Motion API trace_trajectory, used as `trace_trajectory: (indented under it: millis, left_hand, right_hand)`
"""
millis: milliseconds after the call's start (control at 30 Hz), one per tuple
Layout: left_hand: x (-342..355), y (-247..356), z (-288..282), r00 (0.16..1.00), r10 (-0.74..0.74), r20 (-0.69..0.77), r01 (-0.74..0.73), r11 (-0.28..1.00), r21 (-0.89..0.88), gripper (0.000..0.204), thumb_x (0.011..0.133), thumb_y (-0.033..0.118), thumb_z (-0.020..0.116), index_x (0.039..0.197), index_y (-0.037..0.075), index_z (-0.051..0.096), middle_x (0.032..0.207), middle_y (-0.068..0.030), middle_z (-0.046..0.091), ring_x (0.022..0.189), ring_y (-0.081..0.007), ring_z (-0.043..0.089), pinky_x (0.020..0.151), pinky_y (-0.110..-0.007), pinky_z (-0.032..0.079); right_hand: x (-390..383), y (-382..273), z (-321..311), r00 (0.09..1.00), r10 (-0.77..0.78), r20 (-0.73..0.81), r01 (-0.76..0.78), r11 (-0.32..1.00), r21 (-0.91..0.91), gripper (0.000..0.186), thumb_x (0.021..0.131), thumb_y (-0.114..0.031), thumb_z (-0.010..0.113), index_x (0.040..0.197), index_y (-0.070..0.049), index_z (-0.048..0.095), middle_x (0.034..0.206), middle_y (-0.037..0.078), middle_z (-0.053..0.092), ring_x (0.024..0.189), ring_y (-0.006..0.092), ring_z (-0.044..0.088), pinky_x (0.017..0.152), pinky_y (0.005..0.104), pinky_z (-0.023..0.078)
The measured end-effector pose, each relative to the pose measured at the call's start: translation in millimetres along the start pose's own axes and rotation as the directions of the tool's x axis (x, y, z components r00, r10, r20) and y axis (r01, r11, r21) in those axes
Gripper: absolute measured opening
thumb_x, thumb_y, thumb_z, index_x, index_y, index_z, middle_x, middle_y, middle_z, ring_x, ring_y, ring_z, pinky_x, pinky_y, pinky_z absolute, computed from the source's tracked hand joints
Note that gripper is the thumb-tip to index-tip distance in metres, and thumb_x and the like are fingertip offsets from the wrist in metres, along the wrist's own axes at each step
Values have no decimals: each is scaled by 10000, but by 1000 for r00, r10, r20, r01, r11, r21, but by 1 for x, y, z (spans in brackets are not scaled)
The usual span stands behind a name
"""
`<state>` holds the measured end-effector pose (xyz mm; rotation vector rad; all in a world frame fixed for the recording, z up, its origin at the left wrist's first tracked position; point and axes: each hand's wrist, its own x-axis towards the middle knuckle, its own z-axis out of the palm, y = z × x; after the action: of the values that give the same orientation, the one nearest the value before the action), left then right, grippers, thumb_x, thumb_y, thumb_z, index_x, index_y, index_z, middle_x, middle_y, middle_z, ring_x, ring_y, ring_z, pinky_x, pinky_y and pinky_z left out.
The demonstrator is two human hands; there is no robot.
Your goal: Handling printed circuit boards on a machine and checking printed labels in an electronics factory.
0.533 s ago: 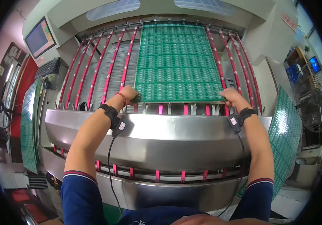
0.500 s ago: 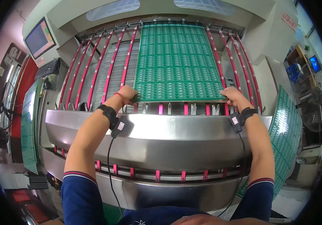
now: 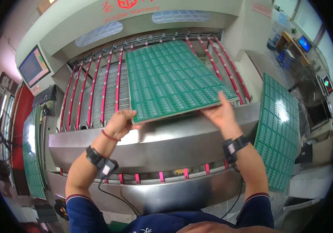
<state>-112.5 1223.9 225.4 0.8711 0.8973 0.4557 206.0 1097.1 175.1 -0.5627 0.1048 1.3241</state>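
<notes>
I have a large green circuit-board panel (image 3: pixel 176 77) raised at its near edge above pink conveyor rails (image 3: pixel 105 89). My left hand (image 3: pixel 122 123) pinches its near left corner, with a red string bracelet at the wrist. Underneath the near edge, toward the right, my right hand (image 3: pixel 220 112) holds it, thumb up at the front. The far part of the panel lies over the rails. A stainless-steel front bar (image 3: pixel 166 143) runs below both forearms, each of which wears a black strapped device with a cable.
A monitor (image 3: pixel 33 66) and keyboard (image 3: pixel 43 96) are at the machine's left. Green panels lean at the left (image 3: pixel 33 151) and right (image 3: pixel 276 136). A lower rack with pink supports (image 3: pixel 161 176) sits below. A wire fan (image 3: pixel 310 77) stands far right.
The panel's near edge has come up toward me and sits at a slant. My right hand has moved left and underneath it, my left hand downward in view. The camera view has also shifted.
</notes>
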Motion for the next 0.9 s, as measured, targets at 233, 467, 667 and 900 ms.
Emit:
trace_trajectory:
  millis: [233,467,667,900]
  left_hand:
    - [-82,-69,32,945,-176,278,200,978,-62,145,877,118,508,920,-18,530,846,-100,584,728,-234,639,586,-312,573]
    - [-50,-100,-18,905,-43,423,241,871,-428,598,884,407,463,1209,-85,364,1217,-213,456,1104,-316,479,935,-431,412]
    - [-20,-125,3,981,29,192,82,833,-547,395,943,235,337,1213,-52,363,1211,-190,457,1095,-324,476,940,-470,399]
    - [-46,-156,71,930,83,358,120,851,-511,324,917,150,415,1183,-33,389,1174,-163,490,1049,-304,515,904,-452,448]
  right_hand:
    - [-94,46,-4,964,-159,-212,98,957,-273,350,829,-29,520,1157,23,408,1105,157,511,971,293,553,787,474,494]
    - [-244,35,16,948,-281,-148,188,874,-449,342,788,-2,561,1115,19,463,1087,144,539,920,257,582,758,420,511]
    - [-358,32,-6,945,-327,24,297,823,-485,459,768,38,557,1204,29,414,1160,152,507,1028,263,538,859,394,475]
    - [-431,19,-97,834,-545,-82,446,754,-482,514,725,23,598,1207,26,419,1146,154,524,1012,252,555,839,364,487]
